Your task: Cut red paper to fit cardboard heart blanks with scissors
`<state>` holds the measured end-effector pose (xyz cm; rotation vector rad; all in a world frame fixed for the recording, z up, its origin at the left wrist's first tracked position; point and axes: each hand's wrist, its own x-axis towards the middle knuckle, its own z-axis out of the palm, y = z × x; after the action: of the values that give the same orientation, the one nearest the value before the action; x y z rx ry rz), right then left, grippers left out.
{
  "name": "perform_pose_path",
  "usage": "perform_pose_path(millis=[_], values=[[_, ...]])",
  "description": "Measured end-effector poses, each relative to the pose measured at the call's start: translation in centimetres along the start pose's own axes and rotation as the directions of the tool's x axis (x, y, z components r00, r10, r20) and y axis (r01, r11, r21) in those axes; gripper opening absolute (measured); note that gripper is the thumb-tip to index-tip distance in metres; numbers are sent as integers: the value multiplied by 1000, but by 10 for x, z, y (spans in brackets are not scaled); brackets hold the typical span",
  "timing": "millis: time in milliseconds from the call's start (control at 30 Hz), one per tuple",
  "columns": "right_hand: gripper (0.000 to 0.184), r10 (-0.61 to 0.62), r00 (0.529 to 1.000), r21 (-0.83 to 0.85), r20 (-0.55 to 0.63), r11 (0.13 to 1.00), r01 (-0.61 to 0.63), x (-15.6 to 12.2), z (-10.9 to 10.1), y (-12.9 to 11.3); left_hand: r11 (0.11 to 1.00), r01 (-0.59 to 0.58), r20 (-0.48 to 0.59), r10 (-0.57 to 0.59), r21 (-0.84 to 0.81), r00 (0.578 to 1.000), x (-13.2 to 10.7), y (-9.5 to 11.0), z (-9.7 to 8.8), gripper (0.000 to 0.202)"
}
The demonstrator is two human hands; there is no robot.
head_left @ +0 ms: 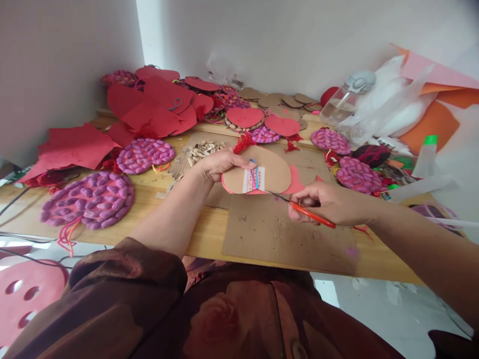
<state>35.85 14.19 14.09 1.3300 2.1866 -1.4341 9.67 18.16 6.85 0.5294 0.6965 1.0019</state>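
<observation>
My left hand (220,165) grips the left side of an oval cardboard piece (277,169), thumb on top. Red paper (296,180) shows behind the cardboard and sticks out at its right. Across the oval's lower middle lies a white printed label (248,180) with blue and purple cord over it. A red tassel (244,143) hangs by its top edge. In my right hand (318,203) are orange-handled scissors (312,214), fingers wrapped about the handles. Their dark blades point left and reach the red paper's edge, just below the cardboard. Whether the blades are apart I cannot tell.
Purple shell-covered discs (92,200) lie left and right on the wooden table (204,234). Red paper shapes (160,102) are heaped behind, near peanut shells (202,150) and cardboard ovals (273,99). A clear bottle (346,97) and plastic bags (389,94) stand back right. Flat cardboard (277,234) lies under my hands.
</observation>
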Motion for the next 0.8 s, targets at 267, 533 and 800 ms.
perform_pose_path(millis=[267, 533, 800], values=[[34, -26, 999, -23, -23, 999, 25, 4, 2, 6, 978, -6, 52, -5, 208, 999, 1, -3, 0, 37], [30, 21, 999, -66, -28, 998, -23, 2, 5, 3, 948, -14, 132, -29, 316, 991, 3, -2, -5, 37], [34, 22, 997, -57, -75, 998, -26, -2, 9, -1, 948, -54, 149, 7, 314, 989, 3, -5, -5, 37]])
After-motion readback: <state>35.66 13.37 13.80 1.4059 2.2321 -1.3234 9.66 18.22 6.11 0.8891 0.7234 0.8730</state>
